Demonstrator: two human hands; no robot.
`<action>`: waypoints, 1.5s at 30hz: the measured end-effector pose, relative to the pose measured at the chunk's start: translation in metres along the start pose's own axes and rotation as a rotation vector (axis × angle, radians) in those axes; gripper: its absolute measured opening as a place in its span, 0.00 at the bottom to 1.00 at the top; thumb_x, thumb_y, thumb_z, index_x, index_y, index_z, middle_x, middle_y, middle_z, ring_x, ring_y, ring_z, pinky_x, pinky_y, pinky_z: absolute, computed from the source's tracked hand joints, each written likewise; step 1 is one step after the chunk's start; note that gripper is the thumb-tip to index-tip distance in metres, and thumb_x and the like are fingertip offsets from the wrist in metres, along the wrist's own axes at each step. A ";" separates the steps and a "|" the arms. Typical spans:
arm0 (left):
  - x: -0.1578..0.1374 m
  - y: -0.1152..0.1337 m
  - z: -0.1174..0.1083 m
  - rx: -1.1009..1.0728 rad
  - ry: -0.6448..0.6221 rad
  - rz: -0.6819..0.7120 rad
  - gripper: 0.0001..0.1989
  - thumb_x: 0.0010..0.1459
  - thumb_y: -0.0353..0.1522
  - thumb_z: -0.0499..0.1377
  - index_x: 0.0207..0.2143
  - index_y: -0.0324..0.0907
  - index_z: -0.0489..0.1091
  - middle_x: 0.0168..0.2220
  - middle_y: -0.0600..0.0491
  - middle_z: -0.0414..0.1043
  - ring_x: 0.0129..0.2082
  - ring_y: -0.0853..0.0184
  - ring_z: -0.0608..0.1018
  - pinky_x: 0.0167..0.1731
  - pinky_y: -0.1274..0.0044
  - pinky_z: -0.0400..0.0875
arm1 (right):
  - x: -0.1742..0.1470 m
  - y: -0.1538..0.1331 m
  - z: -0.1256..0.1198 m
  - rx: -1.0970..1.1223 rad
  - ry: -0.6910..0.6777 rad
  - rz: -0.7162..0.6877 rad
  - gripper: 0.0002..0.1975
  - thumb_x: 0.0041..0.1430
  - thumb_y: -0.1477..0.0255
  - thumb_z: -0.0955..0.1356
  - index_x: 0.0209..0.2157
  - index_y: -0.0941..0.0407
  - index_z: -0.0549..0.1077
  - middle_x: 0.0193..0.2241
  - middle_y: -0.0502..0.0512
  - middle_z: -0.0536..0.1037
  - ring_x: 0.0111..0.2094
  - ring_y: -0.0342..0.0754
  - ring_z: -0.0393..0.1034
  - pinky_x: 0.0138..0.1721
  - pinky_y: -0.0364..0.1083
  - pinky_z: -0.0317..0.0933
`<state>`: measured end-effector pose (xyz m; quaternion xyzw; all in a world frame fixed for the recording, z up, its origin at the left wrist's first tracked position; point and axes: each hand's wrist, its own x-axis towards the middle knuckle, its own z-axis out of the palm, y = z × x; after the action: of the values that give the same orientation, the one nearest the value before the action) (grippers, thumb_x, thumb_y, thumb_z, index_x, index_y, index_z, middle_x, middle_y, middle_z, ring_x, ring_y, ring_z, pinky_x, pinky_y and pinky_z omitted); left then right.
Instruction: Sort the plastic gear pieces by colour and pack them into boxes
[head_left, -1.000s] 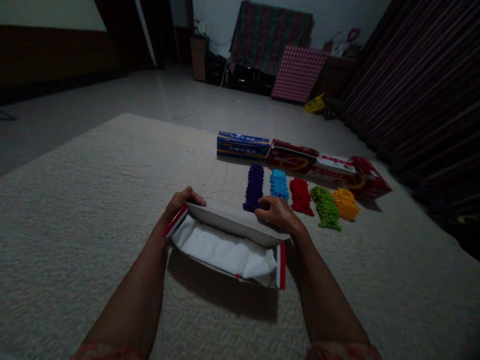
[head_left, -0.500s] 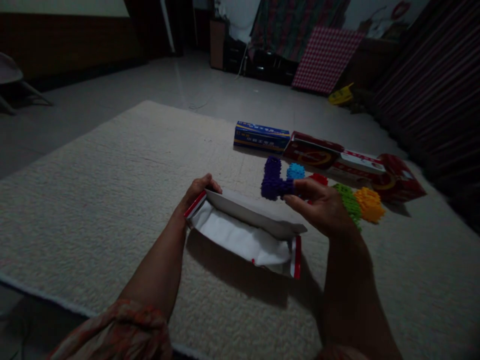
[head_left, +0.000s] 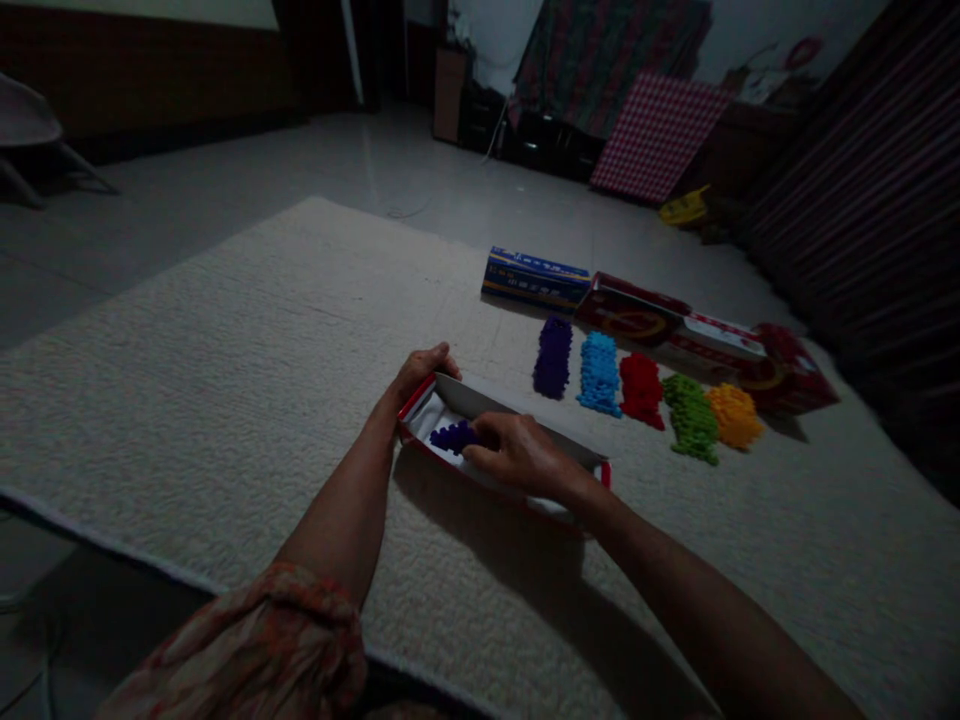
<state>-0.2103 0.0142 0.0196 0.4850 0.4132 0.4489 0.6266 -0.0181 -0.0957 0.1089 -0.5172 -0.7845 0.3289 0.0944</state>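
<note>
Being pinched at its three-o'clock end by the right hand (head_left: 517, 450), the purple strip (head_left: 450, 438) seems light, stiff; the box (head_left: 465, 400) is clasped at ten o'clock by the left hand (head_left: 422, 374).

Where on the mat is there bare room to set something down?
The widest bare patch of the mat lies left of the left hand. Another lies between the right forearm and the green pieces. It's crowded from the purple stack across to the orange pieces, with boxes behind, and in the open box, where the right hand holds purple pieces.
</note>
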 end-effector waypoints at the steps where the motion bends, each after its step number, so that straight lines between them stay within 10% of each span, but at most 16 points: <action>1: 0.000 0.000 0.000 0.000 0.001 0.000 0.31 0.55 0.57 0.60 0.22 0.38 0.77 0.22 0.47 0.76 0.20 0.67 0.74 0.25 0.74 0.67 | 0.003 0.001 0.001 0.003 -0.019 0.011 0.05 0.59 0.72 0.70 0.35 0.58 0.78 0.30 0.53 0.80 0.29 0.45 0.69 0.31 0.43 0.56; 11: 0.001 0.000 -0.001 0.039 0.004 0.009 0.28 0.57 0.54 0.59 0.23 0.39 0.77 0.23 0.46 0.77 0.22 0.66 0.75 0.27 0.73 0.68 | 0.027 0.013 0.017 0.130 -0.125 0.219 0.08 0.61 0.70 0.70 0.28 0.57 0.76 0.25 0.51 0.78 0.26 0.44 0.68 0.26 0.43 0.56; 45: 0.001 -0.001 -0.002 0.023 -0.011 0.044 0.25 0.58 0.50 0.60 0.23 0.39 0.76 0.24 0.47 0.77 0.24 0.66 0.75 0.30 0.73 0.69 | 0.014 0.000 0.017 -0.442 -0.123 -0.114 0.18 0.61 0.72 0.69 0.53 0.61 0.72 0.49 0.68 0.76 0.45 0.57 0.75 0.44 0.53 0.69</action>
<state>-0.2112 0.0155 0.0183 0.5037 0.4039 0.4551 0.6132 -0.0325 -0.0902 0.0935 -0.4592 -0.8695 0.1746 -0.0508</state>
